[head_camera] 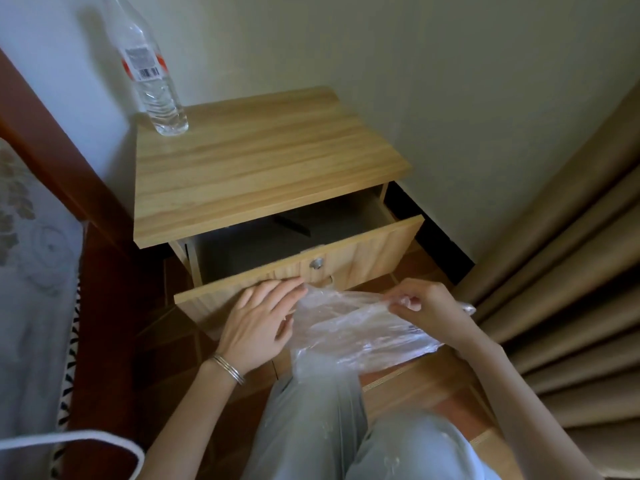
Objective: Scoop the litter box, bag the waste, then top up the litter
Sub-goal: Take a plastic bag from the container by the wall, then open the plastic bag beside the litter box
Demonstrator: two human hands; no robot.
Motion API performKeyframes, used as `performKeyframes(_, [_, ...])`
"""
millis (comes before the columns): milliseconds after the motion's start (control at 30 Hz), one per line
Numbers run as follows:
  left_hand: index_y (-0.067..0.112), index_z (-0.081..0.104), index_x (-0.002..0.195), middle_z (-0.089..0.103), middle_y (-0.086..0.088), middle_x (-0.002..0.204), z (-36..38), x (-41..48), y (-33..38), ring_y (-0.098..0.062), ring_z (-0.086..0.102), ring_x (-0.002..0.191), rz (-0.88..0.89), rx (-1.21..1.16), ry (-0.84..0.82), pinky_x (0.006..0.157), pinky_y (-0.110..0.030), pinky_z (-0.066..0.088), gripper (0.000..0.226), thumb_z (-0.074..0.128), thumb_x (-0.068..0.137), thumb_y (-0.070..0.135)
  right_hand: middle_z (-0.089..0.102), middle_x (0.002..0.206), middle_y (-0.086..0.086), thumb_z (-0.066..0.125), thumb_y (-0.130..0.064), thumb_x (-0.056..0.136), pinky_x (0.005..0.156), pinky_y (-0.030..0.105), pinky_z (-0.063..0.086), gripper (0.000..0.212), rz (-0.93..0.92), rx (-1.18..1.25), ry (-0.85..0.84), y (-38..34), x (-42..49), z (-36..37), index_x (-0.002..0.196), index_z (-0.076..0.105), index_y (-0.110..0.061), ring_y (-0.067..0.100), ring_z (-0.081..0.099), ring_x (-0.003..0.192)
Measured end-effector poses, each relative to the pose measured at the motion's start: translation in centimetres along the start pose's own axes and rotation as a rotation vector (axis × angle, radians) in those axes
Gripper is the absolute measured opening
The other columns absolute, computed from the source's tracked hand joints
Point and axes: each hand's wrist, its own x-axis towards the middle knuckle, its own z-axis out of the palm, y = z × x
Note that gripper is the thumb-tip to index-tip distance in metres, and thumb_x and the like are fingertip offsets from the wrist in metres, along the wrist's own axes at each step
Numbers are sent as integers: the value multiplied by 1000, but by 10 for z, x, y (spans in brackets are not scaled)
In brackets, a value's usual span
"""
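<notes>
Below the open drawer [374, 247], the plastic bag [353, 330] spans crosswise, the right hand [427, 306] grip pinching one end, the left hand [259, 317] flat-fingered, touching the other.

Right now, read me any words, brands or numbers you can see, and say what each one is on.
No text here can be read.
Label on the water bottle: a barcode and a grey block of print on white and red, too blurred to read.
Plastic bag: no print that I can make out.
Bedside table and its open drawer: no writing.
</notes>
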Motion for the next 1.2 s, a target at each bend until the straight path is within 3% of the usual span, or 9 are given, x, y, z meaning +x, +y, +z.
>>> performKeyframes(67, [25, 53, 128, 54, 7, 129, -10, 14, -7, -12, 42, 113, -2, 27, 43, 90, -28, 34, 50, 48, 80, 38, 61, 84, -17, 71, -6, 78, 72, 7, 42, 14, 9, 28, 21, -2, 2, -2, 91, 71, -12, -1, 58, 78])
performKeyframes(167, [25, 55, 127, 56, 8, 124, -17, 29, -16, -13, 44, 107, 21, 70, 41, 81, -27, 29, 50, 44, 80, 39, 63, 85, -10, 70, -5, 79, 70, 14, 47, 13, -2, 25, 49, -6, 9, -2, 91, 71, -12, 3, 60, 77])
performKeyframes(233, [26, 55, 126, 56, 9, 124, -14, 29, -17, -13, 45, 106, 45, 95, 36, 80, -28, 29, 50, 48, 78, 37, 65, 86, -6, 70, -6, 79, 69, 17, 47, 14, -11, 13, 66, -8, 14, 0, 91, 72, -12, 11, 61, 77])
performKeyframes(500, [28, 55, 126, 55, 10, 123, -3, 38, -27, -14, 45, 104, -16, 128, 4, 79, -29, 27, 53, 50, 74, 37, 68, 89, -1, 71, -7, 78, 73, 25, 51, 15, -24, 1, 63, -4, 27, -2, 92, 72, -13, 15, 63, 81])
performKeyframes(667, [27, 52, 128, 54, 7, 124, 0, 68, -50, -15, 38, 106, -97, 118, -41, 81, -31, 24, 58, 53, 71, 38, 67, 87, 0, 71, -5, 78, 71, 14, 44, 14, 37, 3, 100, -2, 33, -1, 90, 72, -11, 15, 61, 79])
performKeyframes(767, [28, 52, 128, 55, 8, 124, -1, 76, -53, -16, 40, 106, -135, 118, -48, 80, -32, 24, 60, 52, 70, 37, 67, 90, 2, 70, -6, 79, 74, 21, 48, 14, 49, -2, 112, -2, 37, -1, 92, 71, -10, 16, 61, 81])
performKeyframes(967, [26, 52, 129, 58, 2, 121, 1, 69, -37, -22, 53, 107, -79, 51, -152, 82, -37, 44, 53, 48, 78, 38, 66, 88, 0, 69, -6, 79, 73, 37, 52, 13, 28, -12, 123, 3, 33, -5, 90, 71, -12, 16, 61, 79])
performKeyframes(1067, [27, 61, 120, 65, 4, 112, -3, 74, -19, -17, 63, 92, -20, 37, -119, 65, -28, 49, 39, 55, 81, 31, 66, 88, -2, 68, -6, 79, 72, 36, 52, 12, 38, -29, 128, 9, 34, -15, 89, 71, -12, 14, 61, 79])
performKeyframes(1200, [25, 66, 111, 68, 6, 97, -25, 90, 11, -14, 64, 82, 82, -24, -32, 66, -29, 52, 42, 38, 80, 33, 66, 88, 1, 68, -4, 79, 72, 32, 52, 12, 53, -26, 138, 10, 32, -35, 90, 71, -8, 15, 61, 79])
